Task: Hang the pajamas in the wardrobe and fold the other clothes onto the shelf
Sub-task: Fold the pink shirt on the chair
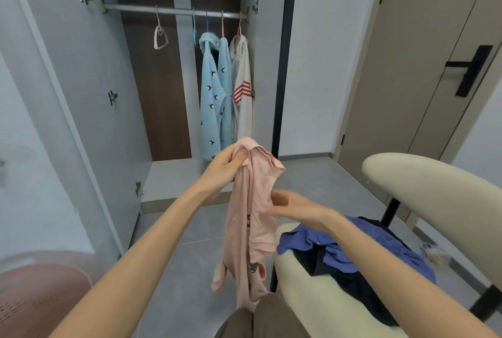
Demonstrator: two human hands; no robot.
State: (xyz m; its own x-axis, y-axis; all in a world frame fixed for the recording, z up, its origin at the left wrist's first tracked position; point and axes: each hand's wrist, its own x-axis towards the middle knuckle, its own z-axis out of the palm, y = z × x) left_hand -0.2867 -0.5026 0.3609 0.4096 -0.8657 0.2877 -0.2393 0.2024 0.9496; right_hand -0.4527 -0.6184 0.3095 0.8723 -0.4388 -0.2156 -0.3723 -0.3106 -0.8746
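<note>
Our left hand (231,161) grips the top of the limp pale pink garment (251,229), which hangs in the middle, below the open grey wardrobe (173,177) at 12 o'clock. Our right hand (294,208), fingers loosely spread and blurred, is at 3 o'clock of the cloth, just beside it.

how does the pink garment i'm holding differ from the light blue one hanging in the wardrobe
The pink garment is nearly plain; the light blue garment is dotted with small dark birds. The pink garment dangles bunched from the left hand, off any hanger; the light blue garment hangs from the rod on a hanger. Both are pale and hang limp.
</note>
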